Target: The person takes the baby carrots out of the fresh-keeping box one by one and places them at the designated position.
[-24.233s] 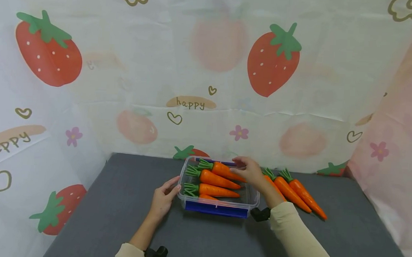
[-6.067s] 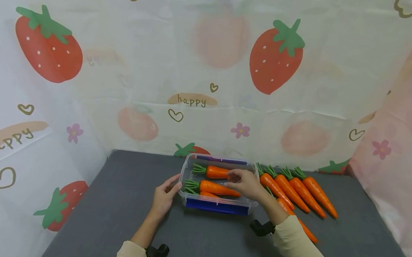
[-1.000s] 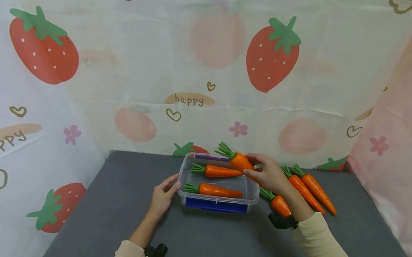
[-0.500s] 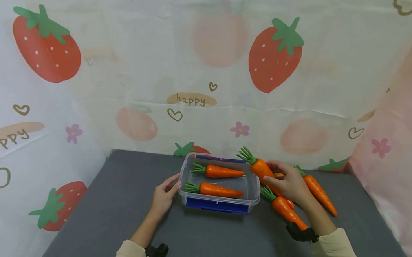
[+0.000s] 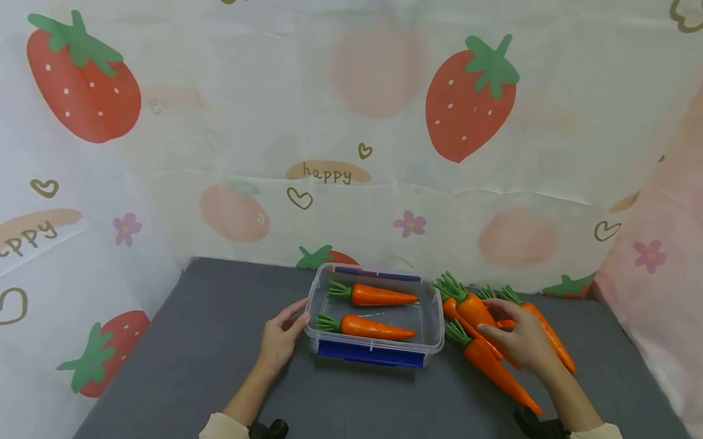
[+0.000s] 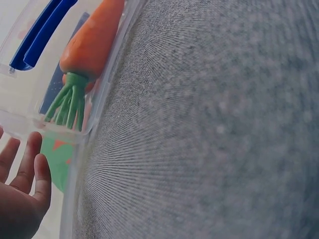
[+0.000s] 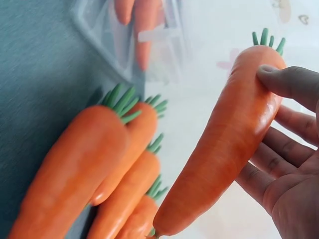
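Note:
My right hand (image 5: 520, 334) pinches an orange carrot (image 7: 229, 129) with green stalks between thumb and fingers. It holds this carrot over the other carrots at the right of the box, as the right wrist view shows. My left hand (image 5: 280, 339) rests at the left end of a clear plastic box (image 5: 371, 345) with blue clips. Its fingers (image 6: 31, 154) look fairly straight in the left wrist view. Inside the box lie two carrots, a rear carrot (image 5: 383, 296) and a front carrot (image 5: 375, 328), both with stalks to the left.
Several carrots lie right of the box on the grey tabletop (image 5: 197, 364), among them a nearest carrot (image 5: 499, 374) and a far-right carrot (image 5: 552, 336). A strawberry-print cloth (image 5: 273, 121) hangs behind the table and at both sides.
The right hand has carried the carrot from over the box rightward and down, to the carrots beside it. Two carrots still lie in the box. The left hand has stayed put.

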Tool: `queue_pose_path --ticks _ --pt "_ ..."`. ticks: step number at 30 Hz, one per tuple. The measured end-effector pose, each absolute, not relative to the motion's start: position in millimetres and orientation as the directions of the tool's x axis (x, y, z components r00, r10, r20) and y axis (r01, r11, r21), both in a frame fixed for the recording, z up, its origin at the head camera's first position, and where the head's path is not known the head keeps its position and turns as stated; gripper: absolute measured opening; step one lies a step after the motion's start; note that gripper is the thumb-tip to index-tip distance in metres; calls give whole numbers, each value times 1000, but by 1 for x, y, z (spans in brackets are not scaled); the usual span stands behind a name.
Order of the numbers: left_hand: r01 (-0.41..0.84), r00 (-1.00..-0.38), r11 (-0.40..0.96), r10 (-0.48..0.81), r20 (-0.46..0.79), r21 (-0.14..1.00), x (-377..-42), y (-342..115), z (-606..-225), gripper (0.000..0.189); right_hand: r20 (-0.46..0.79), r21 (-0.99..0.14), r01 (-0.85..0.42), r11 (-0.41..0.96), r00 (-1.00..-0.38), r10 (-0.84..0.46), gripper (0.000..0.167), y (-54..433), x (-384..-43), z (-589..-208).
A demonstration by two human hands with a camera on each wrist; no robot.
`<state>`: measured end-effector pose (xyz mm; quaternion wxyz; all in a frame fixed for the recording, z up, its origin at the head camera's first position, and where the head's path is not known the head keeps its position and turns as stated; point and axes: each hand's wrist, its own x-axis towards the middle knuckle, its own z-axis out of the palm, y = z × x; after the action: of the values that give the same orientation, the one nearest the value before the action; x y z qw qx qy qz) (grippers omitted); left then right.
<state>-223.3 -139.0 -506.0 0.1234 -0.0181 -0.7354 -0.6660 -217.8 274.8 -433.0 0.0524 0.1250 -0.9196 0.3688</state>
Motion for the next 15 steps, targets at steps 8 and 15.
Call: queue_pose_path --ticks 8,15 --pt "193 -968 116 -141 209 974 -222 -138 -507 35 188 -651 -230 724 -972 -140 52 295 -207 -448" --pt "211 -963 108 -146 225 971 -224 -138 -508 35 133 -641 -160 750 -986 -97 56 309 -200 -456"
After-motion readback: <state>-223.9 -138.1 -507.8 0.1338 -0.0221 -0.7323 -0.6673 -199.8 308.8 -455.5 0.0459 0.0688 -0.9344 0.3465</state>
